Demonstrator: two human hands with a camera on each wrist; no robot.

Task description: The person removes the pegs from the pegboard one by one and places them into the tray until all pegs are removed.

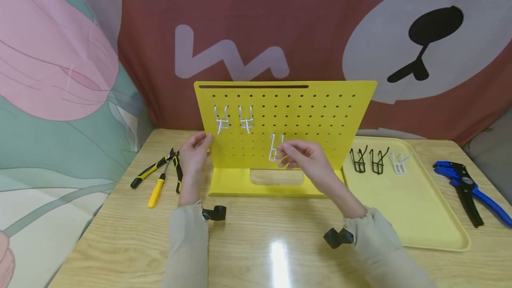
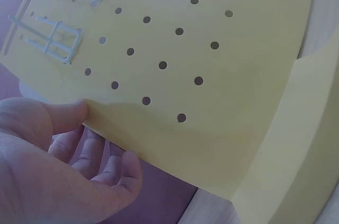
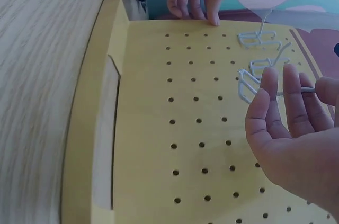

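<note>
A yellow pegboard point(image 1: 304, 160) stands upright on its base in the middle of the table. My left hand point(image 1: 193, 154) holds its left edge, thumb on the front face and fingers behind, as the left wrist view shows. Two white wire hooks point(image 1: 222, 123) hang side by side at the upper left of the board. Between thumb and fingers, my right hand point(image 1: 306, 157) pinches another white wire hook point(image 3: 245, 87) in front of the board's lower middle. Its wire frame points toward the board, partly hidden by the fingers in the right wrist view.
On the right, a pale yellow tray point(image 1: 424, 217) carries two black wire hooks point(image 1: 378, 163) and one white hook point(image 1: 398, 166). Beyond it lies a blue and black hand tool point(image 1: 466, 183). Yellow-black pliers point(image 1: 150, 171) and a yellow screwdriver point(image 1: 157, 192) lie left of the board.
</note>
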